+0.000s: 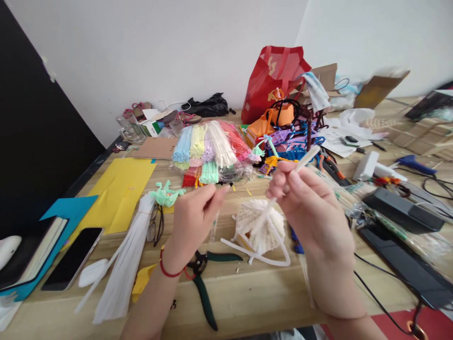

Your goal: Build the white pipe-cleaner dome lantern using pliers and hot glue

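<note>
My right hand (pixel 311 208) is closed round a white pipe cleaner (pixel 305 159) whose upper end sticks out past my fingers toward the far right. Its lower part runs down to a white woven pipe-cleaner piece (pixel 260 229) resting on the wooden table (pixel 247 293). My left hand (pixel 196 212), with a red string on the wrist, hovers left of that piece with its fingers pinched together; what they hold is too small to make out. Green-handled pliers (pixel 205 278) lie below my left hand.
A bundle of white pipe cleaners (pixel 123 264), a phone (pixel 72 257), yellow paper (pixel 118 191) and glasses (pixel 155 224) lie at the left. A bag of coloured pipe cleaners (pixel 212 151) sits behind, with a red bag (pixel 274 78). Black devices (pixel 403 208) and cables fill the right.
</note>
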`<control>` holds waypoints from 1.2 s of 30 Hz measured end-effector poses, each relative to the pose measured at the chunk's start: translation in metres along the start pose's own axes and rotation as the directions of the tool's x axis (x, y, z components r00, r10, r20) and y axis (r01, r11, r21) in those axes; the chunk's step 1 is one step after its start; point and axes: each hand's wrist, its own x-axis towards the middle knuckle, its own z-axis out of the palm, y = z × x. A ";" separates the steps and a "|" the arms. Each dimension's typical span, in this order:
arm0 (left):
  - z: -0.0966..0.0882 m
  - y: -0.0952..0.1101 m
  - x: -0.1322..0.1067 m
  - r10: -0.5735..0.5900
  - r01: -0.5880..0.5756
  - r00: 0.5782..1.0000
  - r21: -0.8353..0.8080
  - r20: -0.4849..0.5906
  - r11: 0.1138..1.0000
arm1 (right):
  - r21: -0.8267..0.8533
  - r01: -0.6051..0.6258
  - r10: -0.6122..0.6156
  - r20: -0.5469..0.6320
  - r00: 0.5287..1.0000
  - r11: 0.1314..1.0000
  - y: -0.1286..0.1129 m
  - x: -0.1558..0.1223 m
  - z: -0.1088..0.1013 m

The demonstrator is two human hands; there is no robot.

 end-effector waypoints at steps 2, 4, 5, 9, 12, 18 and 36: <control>0.004 -0.015 0.006 -0.100 0.089 0.991 0.129 0.086 0.988 | -0.100 0.009 -0.009 0.005 1.000 0.995 -0.005 0.004 -0.009; 0.006 -0.027 0.012 -0.210 0.164 0.959 0.232 0.188 0.959 | -0.170 0.022 -0.020 0.011 1.000 0.985 -0.006 0.007 -0.015; 0.006 -0.030 0.013 -0.250 0.189 0.940 0.257 0.230 0.948 | -0.199 0.032 -0.030 0.011 0.999 0.980 -0.005 0.008 -0.017; 0.001 -0.029 0.013 -0.281 0.250 0.903 0.133 0.325 0.959 | -0.299 0.062 -0.056 0.028 0.998 0.952 0.001 0.008 -0.015; -0.004 -0.021 0.009 -0.218 0.284 0.899 -0.127 0.379 0.950 | -0.328 0.069 -0.048 0.071 0.996 0.942 0.006 0.007 -0.009; -0.004 -0.007 0.003 0.013 0.283 0.910 -0.646 0.414 0.709 | -0.411 0.152 -0.060 0.228 0.972 0.899 0.014 0.005 0.000; -0.007 0.004 -0.008 -0.027 0.388 0.885 -0.704 0.465 0.596 | -0.427 0.309 -0.110 0.430 0.896 0.850 0.016 0.002 0.008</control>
